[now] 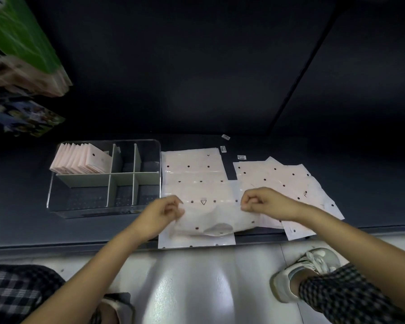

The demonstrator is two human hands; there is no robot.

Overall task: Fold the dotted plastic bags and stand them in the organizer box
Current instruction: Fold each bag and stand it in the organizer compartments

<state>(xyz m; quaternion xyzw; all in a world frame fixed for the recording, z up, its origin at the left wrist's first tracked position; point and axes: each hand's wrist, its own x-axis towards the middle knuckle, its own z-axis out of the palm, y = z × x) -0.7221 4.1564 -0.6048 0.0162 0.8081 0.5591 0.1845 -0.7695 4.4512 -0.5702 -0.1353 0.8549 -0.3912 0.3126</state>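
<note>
Dim scene, floor (197, 284) glare below, blurred and warped edges.

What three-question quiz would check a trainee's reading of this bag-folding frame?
1. True or false: both hands pinch the same dotted bag.
2. Which compartment of the organizer box holds the folded bags? A back left, B front right, C back right.
3. Fill in: the loose pile of unfolded bags lies to the ___ of the box.

Key: 1 true, left hand and right hand; 2 A; 3 right.
</note>
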